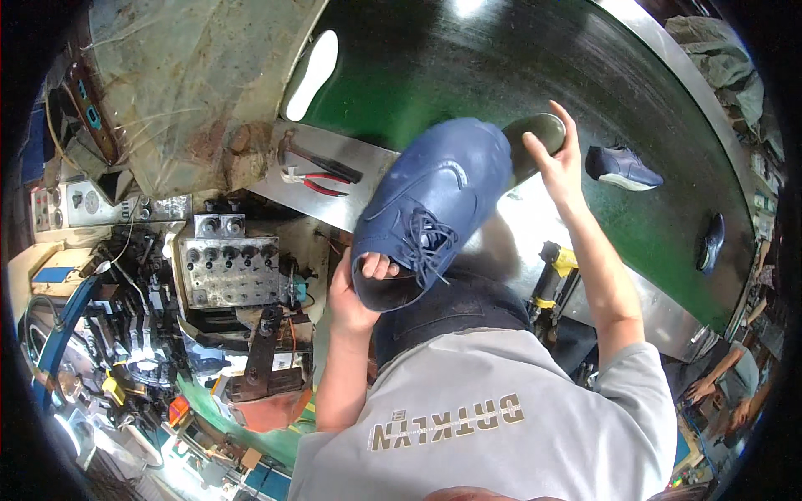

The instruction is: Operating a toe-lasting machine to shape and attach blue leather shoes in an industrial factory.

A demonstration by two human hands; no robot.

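Faces a broad dark green belt (pixel 401 67), with a metal ledge (pixel 338 210) along the belt's near side and a knobbed control panel (pixel 230 271) left of it. Holds a navy shoe (pixel 443 175) up over the belt's near side, toe pointing away rightward: smooth, softly shining upper, curved seam across the forefoot, dark laces in loose loops, open collar. Has two more navy shoes (pixel 622 167) on the belt's right, a white sole (pixel 313 75) on its left, a hammer (pixel 330 167) and red-handled pliers (pixel 326 184) on its ledge. Pinches a dark olive, round-ended piece (pixel 530 154) partly behind the toe with the right hand's (pixel 564 167) thumb and forefinger. Tucks the left hand's (pixel 349 292) fingertips, pressed together, inside the collar.
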